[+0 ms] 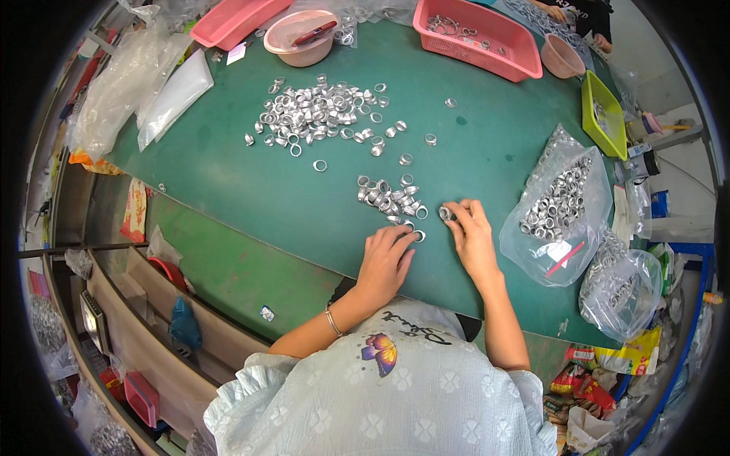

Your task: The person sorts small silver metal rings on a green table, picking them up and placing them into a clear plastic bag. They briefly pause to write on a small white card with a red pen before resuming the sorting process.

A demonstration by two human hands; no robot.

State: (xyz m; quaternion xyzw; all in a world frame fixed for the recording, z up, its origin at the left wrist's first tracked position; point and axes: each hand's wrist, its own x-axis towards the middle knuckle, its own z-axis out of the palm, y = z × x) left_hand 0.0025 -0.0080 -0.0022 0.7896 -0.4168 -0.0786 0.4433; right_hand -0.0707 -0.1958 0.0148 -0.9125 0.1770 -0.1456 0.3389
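My right hand [475,239] pinches a silver metal ring [445,214] between thumb and fingertips, just above the green table. My left hand [384,264] reaches to the near edge of a small pile of silver rings [389,197]. Its fingers are stretched forward with the thumb apart, and the fingertips touch a loose ring [419,236]. Farther off, a bigger heap of similar rings [315,110] spreads over the table, with several strays around it.
A clear plastic bag of rings [559,201] lies right of my right hand, a second bag [620,292] beside it. Pink baskets [479,55], a round pink bowl [300,47] and a lime tray [601,121] line the far side. Another person's hand [557,13] shows at top right.
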